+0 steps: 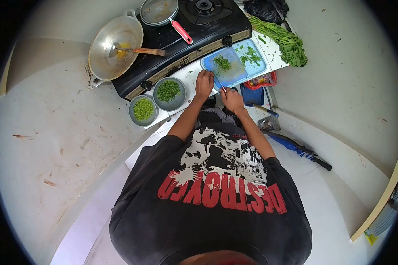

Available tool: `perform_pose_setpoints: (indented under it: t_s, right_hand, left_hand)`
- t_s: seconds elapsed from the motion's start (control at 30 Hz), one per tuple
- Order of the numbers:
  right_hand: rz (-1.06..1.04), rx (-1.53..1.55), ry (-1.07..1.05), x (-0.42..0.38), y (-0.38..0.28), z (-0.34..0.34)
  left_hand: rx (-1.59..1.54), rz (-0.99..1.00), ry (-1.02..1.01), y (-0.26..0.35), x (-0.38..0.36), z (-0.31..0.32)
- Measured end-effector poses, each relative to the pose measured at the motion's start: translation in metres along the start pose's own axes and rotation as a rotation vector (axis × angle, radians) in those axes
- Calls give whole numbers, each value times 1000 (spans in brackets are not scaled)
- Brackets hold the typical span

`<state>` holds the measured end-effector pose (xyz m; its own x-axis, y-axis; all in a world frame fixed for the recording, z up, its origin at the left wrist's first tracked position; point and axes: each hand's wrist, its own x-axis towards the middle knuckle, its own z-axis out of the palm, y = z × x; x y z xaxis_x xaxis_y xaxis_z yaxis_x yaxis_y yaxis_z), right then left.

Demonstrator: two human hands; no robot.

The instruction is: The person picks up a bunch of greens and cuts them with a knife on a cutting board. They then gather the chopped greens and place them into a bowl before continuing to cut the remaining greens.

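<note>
- Where the counter meets the stove, a blue board (234, 66) lies tilted, its long axis running from the near-left corner up toward the far right; a small heap of chopped greens (222, 63) sits on its left half, loose bits (252, 56) on its right.
- Left hand (204, 84): rests at the board's near-left edge, fingers curled together and pressing down on or just beside the rim; the heap lies directly beyond the fingertips, away from the body.
- Right hand (232, 100): sits at the board's near edge, slightly nearer the body than the left hand, fingers closed around a small thin object that looks like a knife (224, 89), its tip pointing toward the board. Too small to tell blade from handle.
- Relation of note: both hands meet the board from its near side; the left hand is the nearer to the heap, the right hand stands just beside it, to the right.
- Two grey bowls (169, 92) (143, 109) of chopped greens stand left of the left hand, near the stove front.
- Uncut long beans (285, 40) lie beyond the board's far-right end, well apart from both hands.
- Stove (181, 42) carries a red-handled pan (160, 11); a wok (114, 46) with a wooden-handled ladle (139, 51) sits at its left.
</note>
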<state>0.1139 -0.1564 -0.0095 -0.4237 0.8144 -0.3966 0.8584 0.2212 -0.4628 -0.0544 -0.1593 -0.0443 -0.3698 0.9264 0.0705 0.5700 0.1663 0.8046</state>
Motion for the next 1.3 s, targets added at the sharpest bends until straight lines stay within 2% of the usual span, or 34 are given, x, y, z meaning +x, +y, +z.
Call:
perform_pose_setpoints:
  t_s: [0.13, 0.4, 0.73, 0.83, 0.9, 1.3]
  right_hand:
    - [24, -5, -13, -1, -2, 3]
    - [18, 13, -19, 19, -6, 5]
    - [73, 0, 25, -1, 9, 1]
    - [42, 4, 30, 4, 11, -1]
    - [5, 11, 19, 7, 8, 0]
    - [46, -19, 12, 1, -7, 6]
  left_hand:
    - [50, 73, 20, -5, 1, 2]
    - [79, -8, 39, -1, 0, 0]
    - [31, -129, 64, 3, -2, 1]
    - [99, -22, 75, -2, -3, 0]
    - [109, -21, 47, -3, -2, 1]
    - [296, 193, 67, -8, -6, -3]
